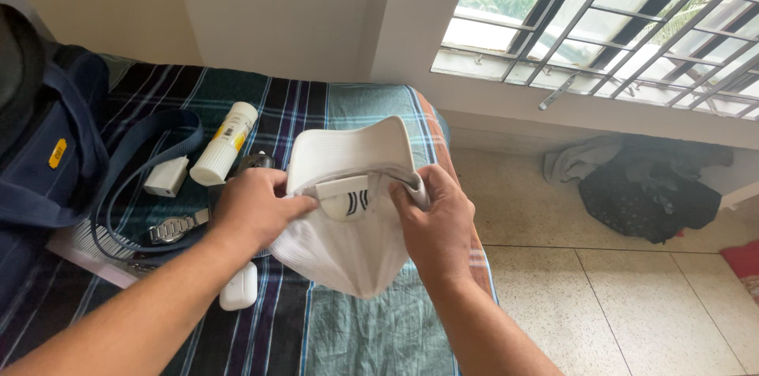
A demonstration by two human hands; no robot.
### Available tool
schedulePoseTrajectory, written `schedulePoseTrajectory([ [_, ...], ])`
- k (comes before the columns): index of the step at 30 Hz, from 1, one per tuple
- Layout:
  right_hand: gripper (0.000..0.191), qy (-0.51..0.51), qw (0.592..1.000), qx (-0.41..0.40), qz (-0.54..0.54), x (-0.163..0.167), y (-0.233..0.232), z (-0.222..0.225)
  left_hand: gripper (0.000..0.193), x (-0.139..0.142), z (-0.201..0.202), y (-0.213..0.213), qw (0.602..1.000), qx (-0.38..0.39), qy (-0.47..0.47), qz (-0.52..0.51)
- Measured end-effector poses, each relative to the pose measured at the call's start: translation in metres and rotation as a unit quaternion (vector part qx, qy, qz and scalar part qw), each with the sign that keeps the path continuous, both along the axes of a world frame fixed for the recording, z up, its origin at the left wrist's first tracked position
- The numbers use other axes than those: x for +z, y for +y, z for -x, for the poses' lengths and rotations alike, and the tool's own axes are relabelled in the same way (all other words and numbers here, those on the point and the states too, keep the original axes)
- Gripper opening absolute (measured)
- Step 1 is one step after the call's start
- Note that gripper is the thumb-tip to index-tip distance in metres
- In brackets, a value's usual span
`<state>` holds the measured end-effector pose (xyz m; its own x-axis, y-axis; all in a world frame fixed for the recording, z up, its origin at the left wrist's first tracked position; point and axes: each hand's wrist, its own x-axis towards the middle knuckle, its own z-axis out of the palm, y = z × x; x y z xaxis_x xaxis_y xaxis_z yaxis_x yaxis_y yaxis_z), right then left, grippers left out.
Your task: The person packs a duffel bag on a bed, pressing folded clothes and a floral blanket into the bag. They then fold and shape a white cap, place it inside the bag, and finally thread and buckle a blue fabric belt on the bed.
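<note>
White cap (348, 218) held upside down above a plaid-covered bed (356, 336), brim pointing away, inner band and label turned up. Left hand (254, 208) closed on the near-left rim, thumb pressed inside the band; right hand (436, 222) pinching the right rim, fingers curled under the crown. Both forearms angled inward from the lower frame, wrists level. Crown partly collapsed and creased; fully flat not yet. Spread beside it on the bed: navy bag (47, 154), white tube (225, 143), wristwatch (174, 227), white charger (167, 177), earbud case (239, 287).
</note>
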<state>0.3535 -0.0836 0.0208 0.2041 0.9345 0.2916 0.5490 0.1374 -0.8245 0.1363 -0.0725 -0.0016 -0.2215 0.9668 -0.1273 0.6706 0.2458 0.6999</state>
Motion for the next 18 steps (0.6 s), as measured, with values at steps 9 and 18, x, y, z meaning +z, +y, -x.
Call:
schedulePoseTrajectory([
  [9,0.020,0.042,0.998,0.036,-0.008,0.000,0.001,0.001,0.036,0.022,-0.007,-0.013,0.992,0.088,0.050,-0.081],
  [18,0.032,-0.012,0.999,-0.033,-0.011,0.010,0.001,0.007,0.033,0.032,-0.018,-0.024,0.983,0.053,0.059,-0.165],
])
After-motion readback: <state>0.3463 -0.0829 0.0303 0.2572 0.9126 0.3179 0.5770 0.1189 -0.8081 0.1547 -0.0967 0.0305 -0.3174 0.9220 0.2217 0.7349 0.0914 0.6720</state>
